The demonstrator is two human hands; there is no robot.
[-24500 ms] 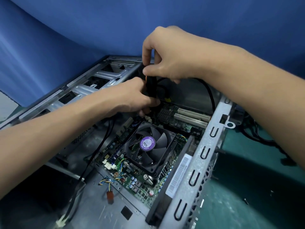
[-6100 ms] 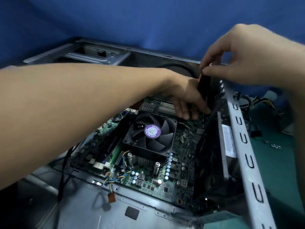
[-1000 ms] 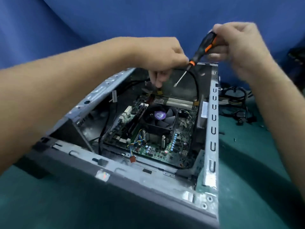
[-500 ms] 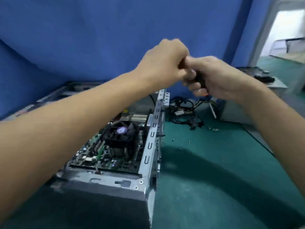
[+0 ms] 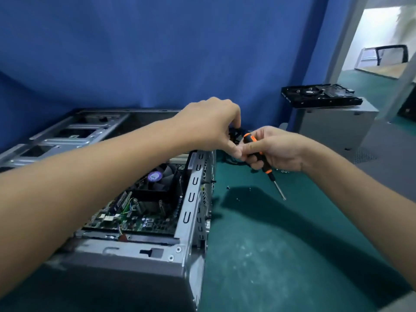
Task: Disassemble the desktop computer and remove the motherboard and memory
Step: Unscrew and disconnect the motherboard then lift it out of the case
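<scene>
1. A blue backdrop (image 5: pixel 157 52) fills the far side behind the bench.
2. A green mat (image 5: pixel 281 255) covers the bench top.
3. The desktop case (image 5: pixel 135 251) lies on its side at the left of the mat, with its open side up.
4. A grey metal box (image 5: pixel 333 127) stands at the far right, well apart from the case, with a black flat component (image 5: pixel 319 95) resting on top of it.
5. The motherboard (image 5: pixel 146 222) sits flat inside the case, on its floor.
6. The left hand (image 5: pixel 209 124) reaches across the case's far right corner. Its fingers are curled and its thumb and fingertips are pinched together against the right thumb (whether anything small is caught between them cannot be told).
7. The right hand (image 5: pixel 276 149) is above the mat, just beside the case, with its fingers wrapped round a tool handle.
8. The cooler fan (image 5: pixel 157 176), with a purple sticker on its hub, is mounted on the board.
9. The screwdriver (image 5: pixel 267 171) has a black and orange handle. It is held in the right hand, with its shaft slanting down towards the mat and its tip clear of the case.
10. The memory sticks (image 5: pixel 122 200) are seated in their slots, left of the fan.
11. A few loose screws (image 5: pixel 250 189) lie on the mat, near the screwdriver tip.
</scene>
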